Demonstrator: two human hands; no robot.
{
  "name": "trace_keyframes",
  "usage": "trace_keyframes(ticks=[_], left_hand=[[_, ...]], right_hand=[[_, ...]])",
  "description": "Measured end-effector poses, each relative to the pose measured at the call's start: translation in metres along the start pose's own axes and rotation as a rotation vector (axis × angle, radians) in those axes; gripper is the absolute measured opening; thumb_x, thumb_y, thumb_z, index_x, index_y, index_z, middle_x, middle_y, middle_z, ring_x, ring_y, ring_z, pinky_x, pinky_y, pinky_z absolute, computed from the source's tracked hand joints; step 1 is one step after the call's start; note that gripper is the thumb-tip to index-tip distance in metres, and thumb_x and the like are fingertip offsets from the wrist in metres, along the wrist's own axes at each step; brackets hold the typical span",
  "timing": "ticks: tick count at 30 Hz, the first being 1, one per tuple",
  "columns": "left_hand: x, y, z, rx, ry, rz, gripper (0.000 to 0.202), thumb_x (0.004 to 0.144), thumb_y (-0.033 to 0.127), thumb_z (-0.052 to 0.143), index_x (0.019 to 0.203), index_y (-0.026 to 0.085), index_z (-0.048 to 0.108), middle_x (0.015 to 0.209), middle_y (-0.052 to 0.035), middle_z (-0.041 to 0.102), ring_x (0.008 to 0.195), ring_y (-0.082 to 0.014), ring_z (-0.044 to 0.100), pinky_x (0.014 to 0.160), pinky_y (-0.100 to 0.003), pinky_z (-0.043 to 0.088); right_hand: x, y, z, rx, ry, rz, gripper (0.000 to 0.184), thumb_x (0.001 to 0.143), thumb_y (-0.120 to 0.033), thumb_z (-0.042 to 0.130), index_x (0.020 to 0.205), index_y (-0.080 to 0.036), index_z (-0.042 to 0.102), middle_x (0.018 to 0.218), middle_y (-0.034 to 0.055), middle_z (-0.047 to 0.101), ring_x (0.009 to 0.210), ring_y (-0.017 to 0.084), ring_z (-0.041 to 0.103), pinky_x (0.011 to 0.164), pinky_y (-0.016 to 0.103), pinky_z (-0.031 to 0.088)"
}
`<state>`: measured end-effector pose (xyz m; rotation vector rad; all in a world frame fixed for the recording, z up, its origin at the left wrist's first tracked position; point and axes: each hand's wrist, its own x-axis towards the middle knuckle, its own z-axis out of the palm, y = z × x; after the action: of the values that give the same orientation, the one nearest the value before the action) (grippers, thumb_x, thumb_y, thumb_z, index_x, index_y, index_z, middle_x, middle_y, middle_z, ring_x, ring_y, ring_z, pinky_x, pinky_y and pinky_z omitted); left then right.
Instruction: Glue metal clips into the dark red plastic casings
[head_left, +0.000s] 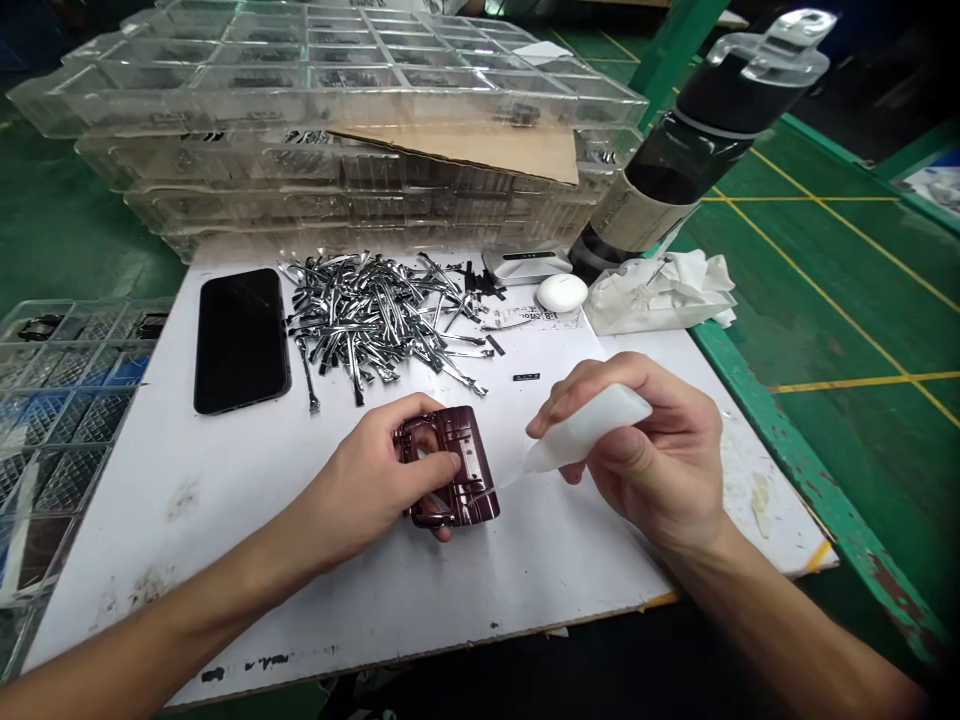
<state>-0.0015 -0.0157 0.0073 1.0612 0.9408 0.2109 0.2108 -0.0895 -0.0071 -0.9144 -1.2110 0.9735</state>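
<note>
My left hand [375, 475] grips a dark maroon plastic part [457, 470], holding it down on the white board [300, 560] with thumb and fingers wrapped round its left side. My right hand [652, 450] is closed on a small translucent white squeeze bottle [589, 425]. The bottle's thin nozzle points left and down, its tip just beside the maroon part's right edge. A heap of shiny metal clips [379, 315] lies on the board just beyond both hands.
A black phone [240, 338] lies face up at the left. Stacked clear compartment trays [330, 120] with cardboard fill the back. A dark bottle [697, 140], white tissue [660, 290], a white round case [562, 292] and a small white device [525, 265] sit at the right. More trays [67, 400] lie left.
</note>
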Motion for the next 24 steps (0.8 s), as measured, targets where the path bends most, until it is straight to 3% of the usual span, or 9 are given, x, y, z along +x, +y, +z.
trace_keyframes(ticks=[15, 24], left_hand=[[0.0008, -0.0081, -0.0024, -0.004, -0.018, 0.053, 0.010, 0.086, 0.021, 0.065, 0.095, 0.023, 0.060, 0.077, 0.0041, 0.061, 0.054, -0.0151, 0.065, 0.052, -0.032, 0.061], [-0.0009, -0.0071, -0.0019, -0.035, -0.037, 0.056, 0.008, 0.086, 0.021, 0.065, 0.092, 0.022, 0.060, 0.074, 0.0049, 0.058, 0.053, -0.0123, 0.059, 0.053, -0.033, 0.063]], right_hand=[[-0.0008, 0.0011, 0.0008, -0.046, -0.004, 0.005, 0.020, 0.091, -0.038, 0.073, 0.097, -0.018, 0.073, 0.083, 0.0082, 0.072, 0.062, 0.017, 0.065, 0.040, 0.025, 0.046], [0.0080, 0.0016, 0.0063, -0.056, 0.235, -0.115, 0.020, 0.091, -0.039, 0.073, 0.095, -0.019, 0.071, 0.086, 0.0065, 0.073, 0.051, 0.013, 0.059, 0.039, 0.028, 0.047]])
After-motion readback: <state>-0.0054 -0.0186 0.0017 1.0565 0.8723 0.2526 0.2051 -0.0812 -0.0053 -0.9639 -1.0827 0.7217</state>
